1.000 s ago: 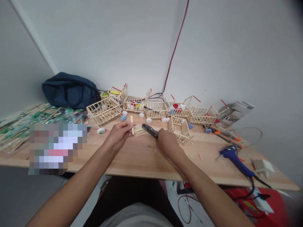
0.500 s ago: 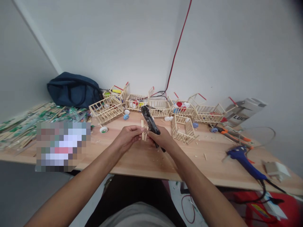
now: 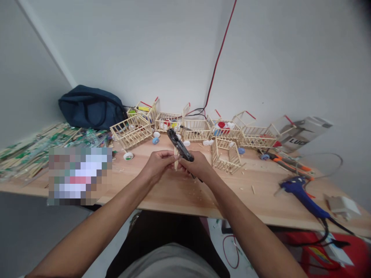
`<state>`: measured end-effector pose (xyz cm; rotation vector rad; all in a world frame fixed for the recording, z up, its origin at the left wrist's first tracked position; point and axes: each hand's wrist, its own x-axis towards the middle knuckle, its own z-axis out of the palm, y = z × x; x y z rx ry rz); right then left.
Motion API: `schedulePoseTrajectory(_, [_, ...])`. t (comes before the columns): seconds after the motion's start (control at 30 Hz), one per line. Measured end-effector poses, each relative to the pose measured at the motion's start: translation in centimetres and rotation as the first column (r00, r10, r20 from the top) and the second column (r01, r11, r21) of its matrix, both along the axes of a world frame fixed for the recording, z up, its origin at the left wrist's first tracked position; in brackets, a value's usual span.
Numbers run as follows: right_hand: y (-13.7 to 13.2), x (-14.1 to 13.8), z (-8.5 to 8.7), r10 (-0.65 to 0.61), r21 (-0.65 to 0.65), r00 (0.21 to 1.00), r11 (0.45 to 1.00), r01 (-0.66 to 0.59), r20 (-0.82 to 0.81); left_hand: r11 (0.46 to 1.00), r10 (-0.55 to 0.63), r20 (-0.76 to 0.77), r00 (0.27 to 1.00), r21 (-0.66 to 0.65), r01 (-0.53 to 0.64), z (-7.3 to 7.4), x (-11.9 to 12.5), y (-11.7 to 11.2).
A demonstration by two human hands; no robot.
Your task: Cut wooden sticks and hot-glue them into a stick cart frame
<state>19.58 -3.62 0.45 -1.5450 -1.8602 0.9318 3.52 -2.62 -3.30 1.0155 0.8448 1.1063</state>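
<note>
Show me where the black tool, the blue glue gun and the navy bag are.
Black tool [image 3: 181, 147]: head view, on its dark body.
Blue glue gun [image 3: 308, 202]: head view, on its handle.
Navy bag [image 3: 94, 109]: head view, on its front side.

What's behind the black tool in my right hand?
Beyond the tool, small wooden carts stand on the table, with white wheels near it. Whatever lies directly behind the tool and your right hand is covered, so I can't tell.
</note>
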Motion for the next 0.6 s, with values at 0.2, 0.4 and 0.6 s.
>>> schedulePoseTrajectory(0.2, [-0.1,-0.3,-0.3,-0.012,0.031,1.000,0.999,0.012,-0.014,1.000,-0.002,0.023,1.000,-0.025,0.002,0.6,-0.1,0.0])
schedulePoseTrajectory(0.4, [0.7,1.5,-0.3,-0.078,0.127,0.993,0.988,0.090,-0.092,0.998,0.041,-0.016,0.999,0.048,-0.041,0.4,-0.8,-0.1])
schedulePoseTrajectory(0.6, [1.5,3.1,-1.0,-0.080,0.137,0.972,0.984,0.112,-0.222,0.987,0.073,-0.213,0.974,0.153,-0.041,0.5,-0.5,-1.2])
